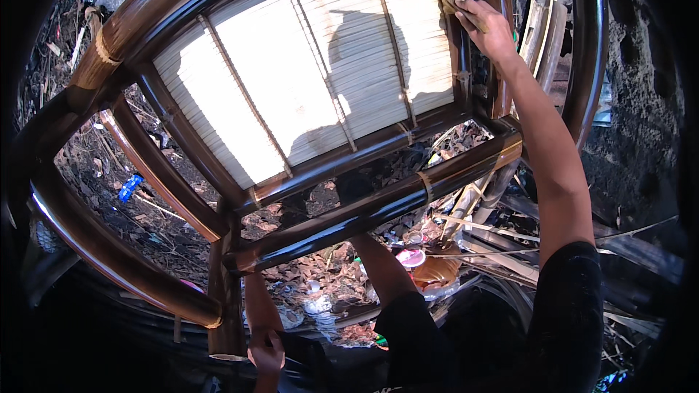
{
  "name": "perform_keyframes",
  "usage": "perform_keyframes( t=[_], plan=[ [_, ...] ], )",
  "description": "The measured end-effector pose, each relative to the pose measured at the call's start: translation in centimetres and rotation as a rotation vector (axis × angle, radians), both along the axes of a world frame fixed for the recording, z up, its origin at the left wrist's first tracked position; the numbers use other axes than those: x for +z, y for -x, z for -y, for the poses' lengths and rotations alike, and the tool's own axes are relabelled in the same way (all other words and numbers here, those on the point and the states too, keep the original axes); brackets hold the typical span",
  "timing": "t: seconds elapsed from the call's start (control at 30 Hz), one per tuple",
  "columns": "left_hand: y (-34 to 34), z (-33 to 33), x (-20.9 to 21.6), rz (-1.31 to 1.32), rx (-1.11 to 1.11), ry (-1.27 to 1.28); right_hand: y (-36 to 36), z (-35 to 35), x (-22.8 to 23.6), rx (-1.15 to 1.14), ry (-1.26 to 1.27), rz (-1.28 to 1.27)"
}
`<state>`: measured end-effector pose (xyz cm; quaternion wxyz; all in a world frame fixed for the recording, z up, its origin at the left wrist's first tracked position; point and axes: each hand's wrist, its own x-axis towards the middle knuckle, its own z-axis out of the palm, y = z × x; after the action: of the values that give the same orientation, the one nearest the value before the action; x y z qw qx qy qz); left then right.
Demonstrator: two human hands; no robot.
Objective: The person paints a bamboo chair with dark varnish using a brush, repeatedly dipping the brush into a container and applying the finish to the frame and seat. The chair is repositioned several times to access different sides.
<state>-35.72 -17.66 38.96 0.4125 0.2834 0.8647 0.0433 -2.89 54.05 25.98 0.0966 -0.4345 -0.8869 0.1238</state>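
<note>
A dark, glossy brown bamboo chair (pixel 349 218) fills most of the view, with a panel of pale slats (pixel 291 73) set in its frame. My right hand (pixel 491 29) is closed on a flat tan brush-like tool (pixel 448 1). The tool's end rests against the dark upright at the panel's right edge. Low on the left, my left hand (pixel 266 353) is in shadow with its fingers curled, beside the lower end of a chair leg (pixel 226 331). Whatever it may hold is hidden.
Dry leaves and litter (pixel 328 276) cover the ground below the frame. Cut bamboo poles (pixel 480 196) lie to the right, near a dark wall (pixel 633 94). A blue wrapper (pixel 131 188) lies on the left. My bare shin (pixel 386 269) passes behind the lower rail.
</note>
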Motion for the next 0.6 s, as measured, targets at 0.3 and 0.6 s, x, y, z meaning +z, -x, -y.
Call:
perform_keyframes(
  t=[0.3, 0.6],
  plan=[
    [-0.2, 0.5, 0.0, 0.029, 0.057, -0.055, -7.1, 9.4, -0.5, 0.093, 0.346, 0.407],
    [0.1, 1.5, -0.5, -0.007, 0.043, -0.059, 0.4, -1.9, 9.1, -0.003, -0.181, 0.156]
  ],
)
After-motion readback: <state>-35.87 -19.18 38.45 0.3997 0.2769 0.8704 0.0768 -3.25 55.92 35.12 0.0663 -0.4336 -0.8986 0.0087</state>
